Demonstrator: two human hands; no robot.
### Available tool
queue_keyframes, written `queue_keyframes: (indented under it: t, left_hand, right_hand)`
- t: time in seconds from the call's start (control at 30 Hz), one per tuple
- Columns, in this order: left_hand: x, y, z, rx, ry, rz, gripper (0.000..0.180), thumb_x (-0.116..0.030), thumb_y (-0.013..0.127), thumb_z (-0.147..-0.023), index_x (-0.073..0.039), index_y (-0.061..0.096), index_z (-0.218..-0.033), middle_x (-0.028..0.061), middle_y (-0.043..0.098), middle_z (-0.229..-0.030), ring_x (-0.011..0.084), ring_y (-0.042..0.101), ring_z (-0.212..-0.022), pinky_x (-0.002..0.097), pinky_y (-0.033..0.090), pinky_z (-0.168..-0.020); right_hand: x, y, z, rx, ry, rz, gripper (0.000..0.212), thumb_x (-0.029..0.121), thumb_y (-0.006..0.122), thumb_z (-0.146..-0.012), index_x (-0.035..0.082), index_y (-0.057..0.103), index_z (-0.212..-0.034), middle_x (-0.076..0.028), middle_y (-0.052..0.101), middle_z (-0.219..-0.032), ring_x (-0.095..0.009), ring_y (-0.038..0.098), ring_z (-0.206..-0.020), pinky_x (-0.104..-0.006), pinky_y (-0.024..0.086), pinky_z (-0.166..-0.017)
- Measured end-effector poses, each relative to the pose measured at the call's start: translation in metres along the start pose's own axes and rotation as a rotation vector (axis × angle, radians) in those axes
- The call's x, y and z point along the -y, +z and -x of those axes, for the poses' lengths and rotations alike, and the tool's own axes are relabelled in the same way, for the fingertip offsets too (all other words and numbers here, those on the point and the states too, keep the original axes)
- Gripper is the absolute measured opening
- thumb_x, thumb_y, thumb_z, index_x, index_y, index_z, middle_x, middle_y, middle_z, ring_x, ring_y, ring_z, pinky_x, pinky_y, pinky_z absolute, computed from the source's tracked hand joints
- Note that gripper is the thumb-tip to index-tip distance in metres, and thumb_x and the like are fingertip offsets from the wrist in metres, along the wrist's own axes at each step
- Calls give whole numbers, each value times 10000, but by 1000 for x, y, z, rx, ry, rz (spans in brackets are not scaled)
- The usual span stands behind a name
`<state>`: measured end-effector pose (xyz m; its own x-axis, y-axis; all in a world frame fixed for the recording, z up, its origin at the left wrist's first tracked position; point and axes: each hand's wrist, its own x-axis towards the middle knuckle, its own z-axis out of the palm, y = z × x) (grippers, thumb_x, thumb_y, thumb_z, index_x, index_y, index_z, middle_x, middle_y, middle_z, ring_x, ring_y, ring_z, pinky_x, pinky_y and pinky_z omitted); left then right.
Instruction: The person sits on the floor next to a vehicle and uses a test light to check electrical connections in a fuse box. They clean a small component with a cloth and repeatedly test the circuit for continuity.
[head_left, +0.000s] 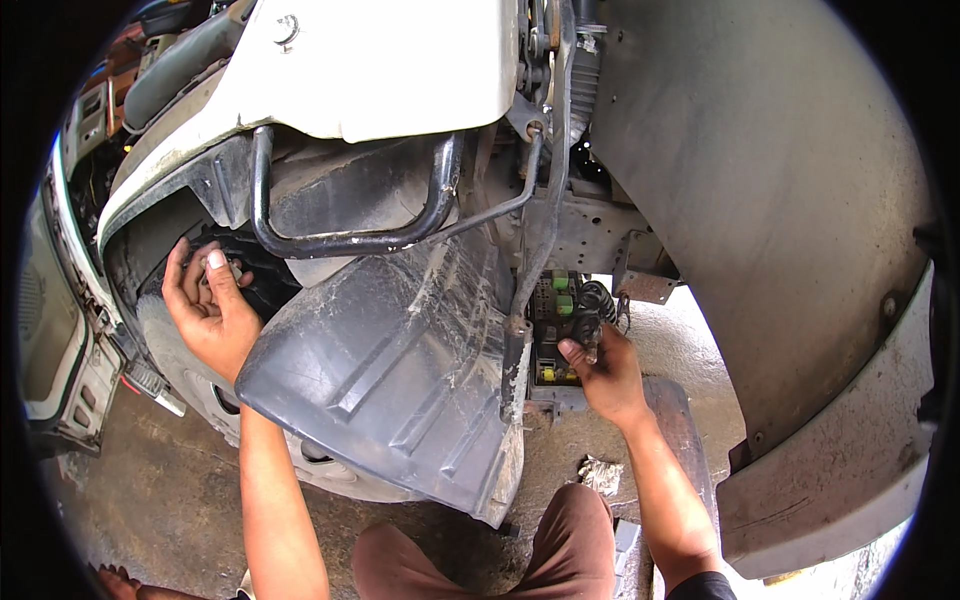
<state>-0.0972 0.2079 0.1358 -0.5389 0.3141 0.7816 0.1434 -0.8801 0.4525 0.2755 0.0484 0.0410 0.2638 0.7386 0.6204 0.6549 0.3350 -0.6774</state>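
Observation:
My left hand [212,312] is raised in the wheel arch over the tyre. Its fingers curl in toward the thumb around something small and pale that I cannot make out. On the right, my right hand [608,380] is closed on a looped black cable [594,298], gripping its dark lower end. That hand is right beside an open fuse box [547,330] with green and yellow parts in it. Between my two arms a dirty black plastic mudguard [400,345] slants down from the vehicle.
A black bent tube step [345,243] hangs below a white body panel [400,60]. The wheel [200,385] stands behind the mudguard. To the right rises a large grey curved panel [770,200]. A crumpled scrap [600,474] lies on the floor near my knees. Another person's hand [120,582] shows at lower left.

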Motion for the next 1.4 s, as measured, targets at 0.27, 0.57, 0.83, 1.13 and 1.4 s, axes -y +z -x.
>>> queue_keyframes:
  t: [0.27,0.57,0.83,1.13,1.4]
  left_hand:
    - [0,-1,1,1,15,-35,430,-118,666,-1100,-9,520,-1490,141,731,-1211,122,688,-946,275,600,-789]
    - [0,-2,0,10,25,-40,423,-133,654,-1110,-15,522,-1494,133,729,-1214,117,683,-949,274,594,-793]
    - [2,-3,0,20,40,-45,425,-128,649,-1112,-9,515,-1497,135,726,-1218,120,683,-943,275,596,-796]
    - [0,-3,0,16,23,-40,438,-125,659,-1105,-6,512,-1500,141,728,-1218,124,687,-942,279,597,-790]
    - [0,-2,0,15,23,-41,438,-131,662,-1104,-7,514,-1497,140,725,-1226,125,685,-937,280,596,-790]
  right_hand:
    - [5,-4,0,25,54,-94,255,155,833,-956,-4,681,-1083,-144,713,-863,-227,655,-745,-383,521,-723]
    - [3,3,1,-112,119,-218,343,222,905,-927,-11,660,-989,-34,681,-766,-71,549,-682,-275,478,-610]
    - [14,8,9,-137,179,-197,345,219,926,-909,-21,682,-958,-12,689,-739,-37,557,-710,-257,483,-608]
    - [22,3,11,-21,181,-28,383,256,950,-853,19,732,-1061,-93,746,-739,-104,630,-607,-315,518,-606]
    - [7,1,6,51,155,-131,388,257,952,-857,11,758,-1086,-72,756,-730,-74,651,-655,-319,522,-616]
